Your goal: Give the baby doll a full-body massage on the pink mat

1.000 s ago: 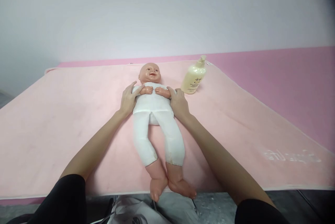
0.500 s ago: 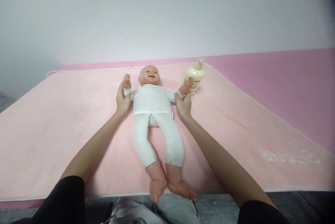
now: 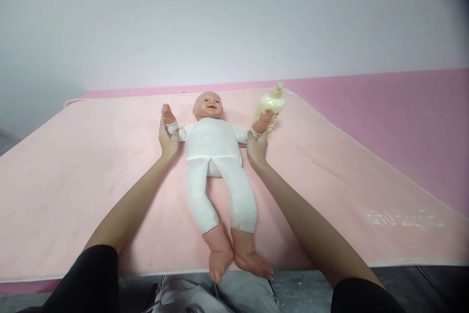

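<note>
The doll [image 3: 214, 156] lies face-up on the pink towel [image 3: 91, 166], long axis toward the person, each wrist gripped by closed fingers: left hand [image 3: 167, 139], right hand [image 3: 257, 147].

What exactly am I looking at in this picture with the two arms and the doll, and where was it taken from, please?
No machine is involved: these are a person's own two bare arms, seen from a camera worn on their head that looks forward and down. That is why the arms enter from the bottom edge.

On the surface lies a pale pink soft towel, and on it, face up, a plastic baby doll in a white cloth suit. The left hand grips the doll's wrist on that side, and the right hand grips the other wrist, so both doll arms are spread outward. Just behind the right hand stands a cream-coloured pump bottle. A darker pink mat stretches out to the right under the towel.
</note>
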Demonstrator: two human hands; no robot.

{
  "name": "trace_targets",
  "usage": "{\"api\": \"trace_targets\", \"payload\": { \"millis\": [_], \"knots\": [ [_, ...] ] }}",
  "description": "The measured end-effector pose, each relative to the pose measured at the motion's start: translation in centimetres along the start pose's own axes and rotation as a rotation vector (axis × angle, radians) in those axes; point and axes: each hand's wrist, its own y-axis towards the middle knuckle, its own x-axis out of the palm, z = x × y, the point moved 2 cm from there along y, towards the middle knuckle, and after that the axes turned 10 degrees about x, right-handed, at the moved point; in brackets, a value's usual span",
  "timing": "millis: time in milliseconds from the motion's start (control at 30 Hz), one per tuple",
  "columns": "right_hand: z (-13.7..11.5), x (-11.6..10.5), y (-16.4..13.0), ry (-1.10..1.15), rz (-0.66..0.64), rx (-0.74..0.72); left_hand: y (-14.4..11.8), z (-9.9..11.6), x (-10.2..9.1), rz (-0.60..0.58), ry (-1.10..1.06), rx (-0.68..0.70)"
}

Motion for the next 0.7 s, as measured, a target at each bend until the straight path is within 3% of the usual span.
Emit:
{"api": "trace_targets", "payload": {
  "millis": [167,233,333,433,567,700],
  "knots": [
    [-1.6,0.6,-1.7,-0.344,-0.177,-0.330,-0.6,1.7,1.4,-0.432,0.339,0.273],
    [-2.2,0.8,-2.2,-0.521,-0.239,-0.442,-0.8,2.1,1.8,-0.520,0.415,0.337],
    [-2.7,1.0,-2.5,-0.711,-0.278,-0.488,-1.0,2.3,1.9,-0.535,0.459,0.360],
    [-3.0,0.8,-2.6,-0.728,-0.284,-0.485,-1.0,2.3,1.7,-0.526,0.447,0.344],
    [-2.5,0.3,-2.5,-0.532,-0.260,-0.442,-0.8,2.5,1.4,-0.500,0.383,0.302],
    [-1.0,0.1,-1.3,-0.314,-0.186,-0.310,-0.4,2.2,0.9,-0.386,0.225,0.229]
  ]
}}
